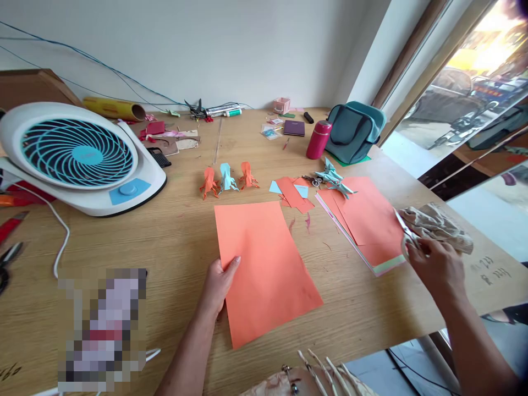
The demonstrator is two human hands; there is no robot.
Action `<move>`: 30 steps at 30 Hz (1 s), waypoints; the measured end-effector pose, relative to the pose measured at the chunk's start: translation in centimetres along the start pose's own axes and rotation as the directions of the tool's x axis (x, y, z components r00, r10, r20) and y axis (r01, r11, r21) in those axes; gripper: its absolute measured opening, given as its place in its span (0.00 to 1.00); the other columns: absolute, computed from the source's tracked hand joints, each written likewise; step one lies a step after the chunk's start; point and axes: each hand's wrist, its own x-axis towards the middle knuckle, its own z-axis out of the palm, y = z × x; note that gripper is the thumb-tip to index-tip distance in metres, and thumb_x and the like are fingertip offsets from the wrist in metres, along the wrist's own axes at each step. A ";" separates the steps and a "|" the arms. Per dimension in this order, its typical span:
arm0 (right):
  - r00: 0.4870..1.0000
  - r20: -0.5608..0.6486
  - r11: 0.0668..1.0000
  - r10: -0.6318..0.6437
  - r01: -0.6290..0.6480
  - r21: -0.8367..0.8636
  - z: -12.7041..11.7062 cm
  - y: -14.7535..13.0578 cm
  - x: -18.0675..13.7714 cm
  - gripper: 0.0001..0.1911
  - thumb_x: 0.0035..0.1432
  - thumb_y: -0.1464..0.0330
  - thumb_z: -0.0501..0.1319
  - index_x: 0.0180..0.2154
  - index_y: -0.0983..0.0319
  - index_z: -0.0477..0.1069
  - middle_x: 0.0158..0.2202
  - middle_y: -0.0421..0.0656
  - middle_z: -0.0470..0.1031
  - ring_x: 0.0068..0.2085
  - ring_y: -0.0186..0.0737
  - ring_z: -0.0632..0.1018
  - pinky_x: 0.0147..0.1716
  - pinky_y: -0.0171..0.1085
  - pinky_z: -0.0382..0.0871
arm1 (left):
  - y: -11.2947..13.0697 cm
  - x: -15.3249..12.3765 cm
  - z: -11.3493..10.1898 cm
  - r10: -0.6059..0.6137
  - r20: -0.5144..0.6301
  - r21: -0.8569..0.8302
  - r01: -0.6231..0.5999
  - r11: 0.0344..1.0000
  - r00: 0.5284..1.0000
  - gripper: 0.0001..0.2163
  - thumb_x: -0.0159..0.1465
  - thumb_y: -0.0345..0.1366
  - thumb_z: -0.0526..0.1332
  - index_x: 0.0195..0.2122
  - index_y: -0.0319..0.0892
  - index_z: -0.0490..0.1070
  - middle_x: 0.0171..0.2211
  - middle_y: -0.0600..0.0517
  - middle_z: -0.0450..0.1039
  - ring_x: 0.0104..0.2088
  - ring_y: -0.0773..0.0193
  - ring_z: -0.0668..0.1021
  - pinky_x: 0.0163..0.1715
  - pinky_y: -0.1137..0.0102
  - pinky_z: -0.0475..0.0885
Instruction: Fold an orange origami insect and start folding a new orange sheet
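My left hand [219, 283] grips an orange sheet of paper [264, 264] by its left edge, thumb on top and the other fingers hidden beneath. Over at the right, my right hand [439, 267] is closed on a pair of scissors [406, 231], whose blades point up and left above a stack of orange paper [367, 212]. A crumpled patterned cloth [439, 225] lies just beyond that hand. Behind the held sheet stand two orange folded paper figures and a light-blue folded figure [226, 177]. Light-blue folded paper [333, 175] rests on the stack's far side.
Orange and blue paper scraps [293, 193] lie mid-table. A white fan [82, 157] stands at left, near a pixelated object [111, 324]. Farther back are a magenta bottle [319, 140] and a teal bag [355, 135]. The table edge runs along the right.
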 end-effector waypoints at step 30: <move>0.305 -0.266 0.171 -0.914 0.887 0.430 4.1 -21.4 -5.1 0.29 0.65 0.78 0.50 0.66 0.56 0.57 0.59 0.55 0.66 0.46 0.43 0.75 0.44 0.45 0.73 | 1.4 0.4 -1.0 -0.229 0.006 -0.441 0.208 0.873 0.973 0.27 0.46 0.41 0.76 0.48 0.39 0.76 0.48 0.44 0.80 0.46 0.50 0.82 0.45 0.59 0.78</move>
